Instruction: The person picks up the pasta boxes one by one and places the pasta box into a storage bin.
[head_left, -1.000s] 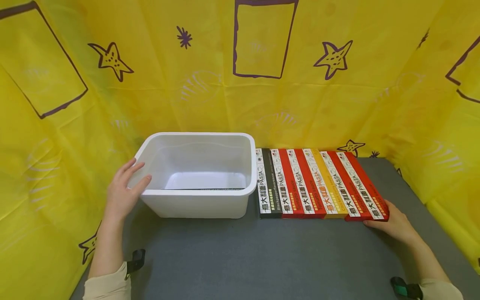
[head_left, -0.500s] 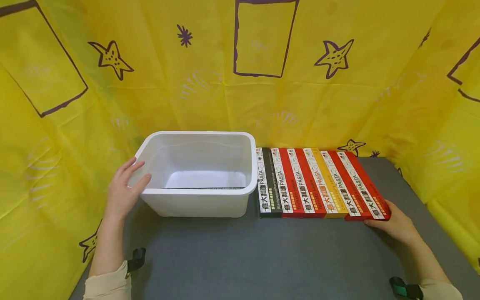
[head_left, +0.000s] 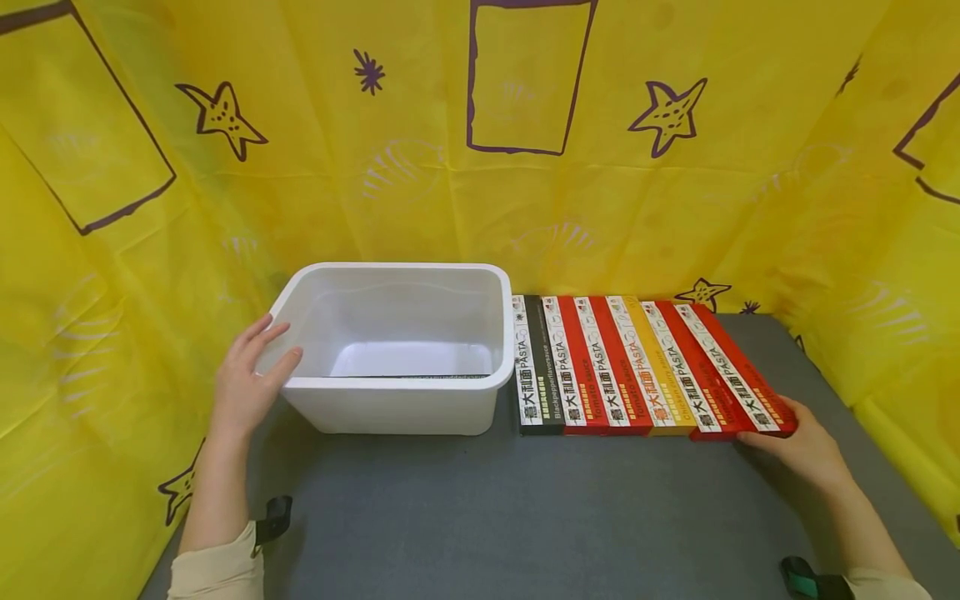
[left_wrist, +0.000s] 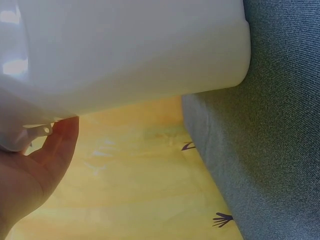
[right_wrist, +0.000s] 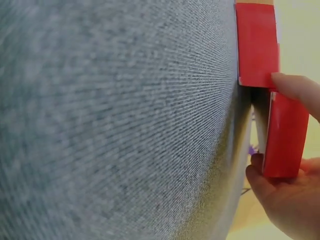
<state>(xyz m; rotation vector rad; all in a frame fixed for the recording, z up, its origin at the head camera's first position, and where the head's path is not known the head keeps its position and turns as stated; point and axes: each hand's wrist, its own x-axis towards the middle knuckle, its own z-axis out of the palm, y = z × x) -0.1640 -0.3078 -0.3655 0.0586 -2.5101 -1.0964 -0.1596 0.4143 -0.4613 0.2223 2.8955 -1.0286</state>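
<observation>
My left hand (head_left: pixel 247 379) grips the left rim of a white plastic bin (head_left: pixel 390 408), its thumb over the front left corner. In the left wrist view, the fingers (left_wrist: pixel 62 142) curl under the rim. To the right of the bin lies a row of pasta boxes in black, red and yellow. My right hand (head_left: pixel 806 446) holds the near end of the rightmost red pasta box (head_left: pixel 738 367), thumb on one side and fingers around the other. In the right wrist view this red box (right_wrist: pixel 286 135) is raised off the cloth and tilted beside its red neighbour (right_wrist: pixel 257 45).
The remaining row includes a black box (head_left: pixel 543 367) against the bin's right side and a yellow box (head_left: pixel 648 367). A dark box edge (head_left: pixel 405 377) shows inside the bin. Grey cloth (head_left: pixel 510 508) covers the table, and yellow patterned fabric (head_left: pixel 420 208) hangs behind and at both sides.
My right hand has shifted slightly right with the near end of the rightmost red pasta box, swinging it away from its neighbour. My left hand and the bin stay put.
</observation>
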